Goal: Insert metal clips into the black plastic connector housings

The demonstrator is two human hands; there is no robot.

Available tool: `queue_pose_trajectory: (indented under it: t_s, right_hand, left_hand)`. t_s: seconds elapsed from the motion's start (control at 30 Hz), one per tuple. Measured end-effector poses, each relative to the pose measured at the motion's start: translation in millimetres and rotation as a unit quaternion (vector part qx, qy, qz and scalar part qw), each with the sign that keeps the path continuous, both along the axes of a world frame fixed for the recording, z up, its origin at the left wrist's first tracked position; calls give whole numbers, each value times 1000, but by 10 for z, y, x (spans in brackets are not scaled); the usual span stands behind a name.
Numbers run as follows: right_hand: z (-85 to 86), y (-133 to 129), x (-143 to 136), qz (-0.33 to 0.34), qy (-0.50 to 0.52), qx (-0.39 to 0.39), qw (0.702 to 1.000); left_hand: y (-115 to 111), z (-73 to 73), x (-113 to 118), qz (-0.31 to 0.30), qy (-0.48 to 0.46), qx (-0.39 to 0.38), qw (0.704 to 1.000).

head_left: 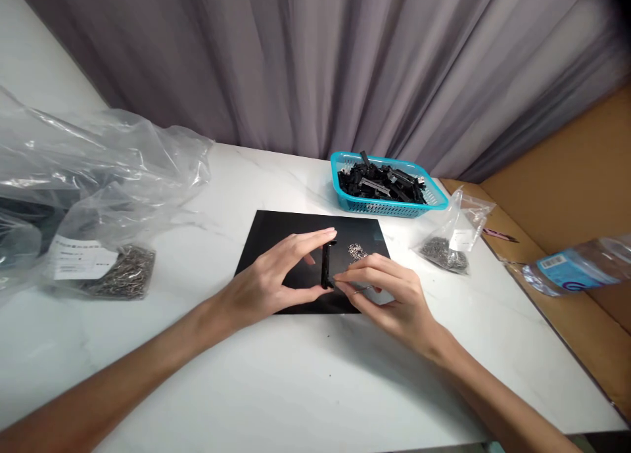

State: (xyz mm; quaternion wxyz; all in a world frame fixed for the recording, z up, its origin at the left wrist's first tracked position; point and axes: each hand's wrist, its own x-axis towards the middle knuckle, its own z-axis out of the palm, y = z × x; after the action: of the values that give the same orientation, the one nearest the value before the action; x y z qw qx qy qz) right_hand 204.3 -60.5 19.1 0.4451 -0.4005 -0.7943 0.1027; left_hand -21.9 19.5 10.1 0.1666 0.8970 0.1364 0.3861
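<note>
My left hand point(276, 272) grips a narrow black plastic part point(325, 265) lengthwise, thumb at its near end and fingers at its far end. The part is held over a black mat point(276, 229). At the near end of the part, my right hand point(387, 288) is closed in a pinch. A thin metal piece point(363, 288) shows along its fingers; its exact kind is too small to tell. Just beyond the right hand, a small pile of shiny metal pieces point(355, 250) lies on the mat.
A blue basket point(389, 208) full of black plastic parts stands at the back. Clear bags of small metal pieces lie left point(123, 272) and right point(446, 252). A plastic bottle point(576, 269) and a pink-handled tool point(500, 235) are at the right, by cardboard point(566, 157).
</note>
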Motion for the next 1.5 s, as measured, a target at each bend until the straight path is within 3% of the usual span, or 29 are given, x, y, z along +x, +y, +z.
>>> queue_pose_trajectory:
  t_s: [0.13,0.3,0.43,0.6,0.73,0.87,1.03,1.23,1.5]
  right_hand:
    - [-28,-2,7,11,-26,8,1000]
    - [-67,-27,-22,-20,-110,20,993]
    - [-85,-60,-29,-36,-199,62,977]
    - [-30,-70,37,24,-307,86,948]
    - [-1,-41,87,54,-326,64,942]
    - [-18,-1,104,55,-287,23,956]
    - [-62,74,120,58,-164,-100,980]
    - [-103,149,123,92,-5,-293,952]
    - [-180,137,73,115,71,-311,941]
  left_hand:
    - [30,58,9,-4,9,70,997]
    - [53,86,21,-7,38,137,990]
    - [54,66,15,-17,52,142,988]
    - [50,28,22,-30,55,134,989]
    - [51,-4,34,-32,59,125,990]
    - [48,-37,38,-28,65,122,990]
    - [35,-61,45,-26,75,172,982]
    - [40,-26,41,-31,73,229,970]
    - [67,-35,4,-23,63,233,970]
